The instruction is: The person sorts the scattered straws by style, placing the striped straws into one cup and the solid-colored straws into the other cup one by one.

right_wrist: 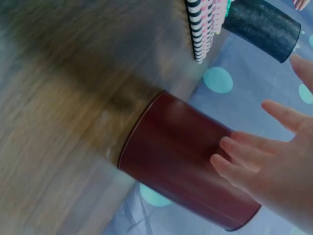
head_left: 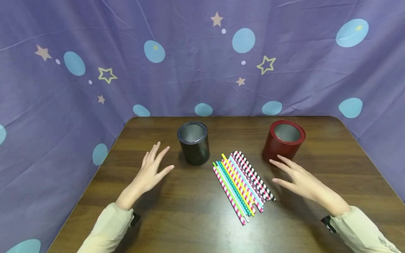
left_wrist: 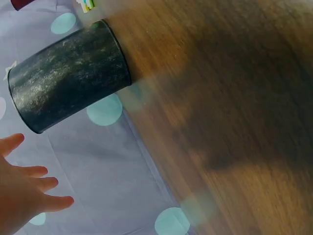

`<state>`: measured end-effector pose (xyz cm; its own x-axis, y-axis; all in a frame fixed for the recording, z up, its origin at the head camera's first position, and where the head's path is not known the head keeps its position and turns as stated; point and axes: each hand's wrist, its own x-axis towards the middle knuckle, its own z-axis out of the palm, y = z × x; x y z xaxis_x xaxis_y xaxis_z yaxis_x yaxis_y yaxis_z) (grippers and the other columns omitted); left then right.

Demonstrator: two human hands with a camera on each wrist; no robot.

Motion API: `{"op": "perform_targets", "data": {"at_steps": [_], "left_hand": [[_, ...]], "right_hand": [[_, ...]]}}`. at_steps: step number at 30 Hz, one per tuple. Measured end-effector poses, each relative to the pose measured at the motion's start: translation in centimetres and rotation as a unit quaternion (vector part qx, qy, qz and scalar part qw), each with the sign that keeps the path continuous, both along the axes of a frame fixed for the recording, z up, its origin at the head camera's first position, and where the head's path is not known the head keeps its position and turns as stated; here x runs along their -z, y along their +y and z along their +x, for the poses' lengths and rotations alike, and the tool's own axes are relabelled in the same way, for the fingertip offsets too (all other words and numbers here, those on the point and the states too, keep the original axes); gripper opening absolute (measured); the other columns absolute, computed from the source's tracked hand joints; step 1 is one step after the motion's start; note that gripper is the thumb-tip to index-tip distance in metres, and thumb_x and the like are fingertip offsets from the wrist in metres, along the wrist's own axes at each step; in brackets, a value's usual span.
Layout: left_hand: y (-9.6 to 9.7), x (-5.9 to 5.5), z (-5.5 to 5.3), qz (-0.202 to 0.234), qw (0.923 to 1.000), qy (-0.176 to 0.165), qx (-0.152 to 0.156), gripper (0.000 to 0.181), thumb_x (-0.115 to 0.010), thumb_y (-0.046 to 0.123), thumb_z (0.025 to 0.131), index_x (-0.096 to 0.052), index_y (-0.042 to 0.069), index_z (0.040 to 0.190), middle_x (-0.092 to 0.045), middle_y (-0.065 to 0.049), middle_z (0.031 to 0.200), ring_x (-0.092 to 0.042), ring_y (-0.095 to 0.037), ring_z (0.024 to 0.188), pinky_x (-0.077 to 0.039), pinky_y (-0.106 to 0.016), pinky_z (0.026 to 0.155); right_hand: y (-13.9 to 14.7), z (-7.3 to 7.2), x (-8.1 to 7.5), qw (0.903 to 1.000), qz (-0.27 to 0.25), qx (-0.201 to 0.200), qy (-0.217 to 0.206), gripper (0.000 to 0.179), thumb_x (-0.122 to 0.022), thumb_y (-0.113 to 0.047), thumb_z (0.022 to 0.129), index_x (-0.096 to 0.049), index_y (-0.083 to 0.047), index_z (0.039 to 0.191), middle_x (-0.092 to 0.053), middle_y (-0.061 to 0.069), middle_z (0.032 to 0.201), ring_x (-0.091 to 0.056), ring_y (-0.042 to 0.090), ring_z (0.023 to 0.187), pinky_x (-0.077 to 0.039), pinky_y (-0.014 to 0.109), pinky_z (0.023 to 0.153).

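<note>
A dark green-black can (head_left: 195,151) stands upright with its round mouth facing up. To its left, my left hand (head_left: 152,173) hovers with fingers spread and holds nothing; the left wrist view shows the can (left_wrist: 68,76) apart from the fingertips. Toward the right stands a dark red can (head_left: 280,149), also upright. My right hand (head_left: 299,179) is held in front of it, fingers extended, overlapping its lower side in the head view. Between the cans lies a row of paper straws (head_left: 242,186), striped and dotted in pink, green, teal, yellow, blue and black.
The brown wooden table (head_left: 177,218) ends in a straight back edge with rounded corners. Behind it hangs a purple curtain (head_left: 196,70) with stars and pale blue ovals, which also runs along the left and right sides.
</note>
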<state>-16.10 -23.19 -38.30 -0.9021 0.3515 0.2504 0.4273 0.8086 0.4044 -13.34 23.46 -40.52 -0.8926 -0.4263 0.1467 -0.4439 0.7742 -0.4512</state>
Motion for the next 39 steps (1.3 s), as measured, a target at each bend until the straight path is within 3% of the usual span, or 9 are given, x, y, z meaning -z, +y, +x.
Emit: {"op": "perform_targets", "data": {"at_steps": [10, 21, 26, 31, 39], "left_hand": [[0.2, -0.4, -0.7, 0.089, 0.9958, 0.01, -0.018, 0.054, -0.053, 0.032, 0.088, -0.034, 0.014, 0.135, -0.02, -0.017, 0.142, -0.02, -0.044, 0.125, -0.019, -0.063, 0.093], [1.7, -0.4, -2.0, 0.164, 0.9817, 0.096, 0.007, 0.043, -0.059, 0.012, 0.084, -0.046, 0.006, 0.125, -0.038, -0.015, 0.132, -0.04, -0.032, 0.118, -0.032, -0.05, 0.094], [2.4, -0.3, -2.6, 0.189, 0.9722, 0.137, 0.013, 0.038, -0.06, 0.007, 0.082, -0.051, 0.003, 0.119, -0.046, -0.018, 0.124, -0.044, -0.031, 0.113, -0.035, -0.047, 0.092], [2.9, 0.0, -3.2, 0.22, 0.966, 0.135, 0.001, 0.033, -0.06, 0.007, 0.083, -0.054, 0.001, 0.115, -0.049, -0.017, 0.121, -0.046, -0.03, 0.113, -0.034, -0.045, 0.093], [3.8, 0.4, -4.0, 0.267, 0.9575, 0.109, -0.011, 0.03, -0.06, 0.008, 0.083, -0.057, 0.0, 0.112, -0.051, -0.018, 0.119, -0.046, -0.029, 0.113, -0.034, -0.043, 0.095]], "right_hand": [[-1.2, -1.8, 0.8, 0.9983, -0.043, -0.04, -0.003, 0.05, -0.061, -0.031, 0.083, -0.048, -0.01, 0.126, -0.045, 0.016, 0.125, -0.044, 0.031, 0.113, -0.038, 0.051, 0.087], [-1.7, -3.7, 2.3, 0.9913, -0.102, -0.066, -0.051, 0.047, -0.061, -0.028, 0.083, -0.05, -0.005, 0.122, -0.052, 0.012, 0.119, -0.052, 0.029, 0.104, -0.043, 0.046, 0.085], [-1.9, -4.0, 2.7, 0.9857, -0.123, -0.074, -0.089, 0.045, -0.062, -0.023, 0.083, -0.05, -0.003, 0.121, -0.054, 0.015, 0.117, -0.058, 0.023, 0.091, -0.049, 0.034, 0.076], [-2.1, -4.3, 3.2, 0.9829, -0.121, -0.091, -0.105, 0.041, -0.062, -0.018, 0.083, -0.051, -0.001, 0.119, -0.056, 0.015, 0.114, -0.058, 0.014, 0.084, -0.049, 0.025, 0.069], [-2.5, -4.6, 3.7, 0.976, -0.127, -0.108, -0.14, 0.039, -0.061, -0.016, 0.083, -0.052, -0.001, 0.117, -0.055, 0.017, 0.111, -0.057, 0.014, 0.079, -0.047, 0.023, 0.064]]}}
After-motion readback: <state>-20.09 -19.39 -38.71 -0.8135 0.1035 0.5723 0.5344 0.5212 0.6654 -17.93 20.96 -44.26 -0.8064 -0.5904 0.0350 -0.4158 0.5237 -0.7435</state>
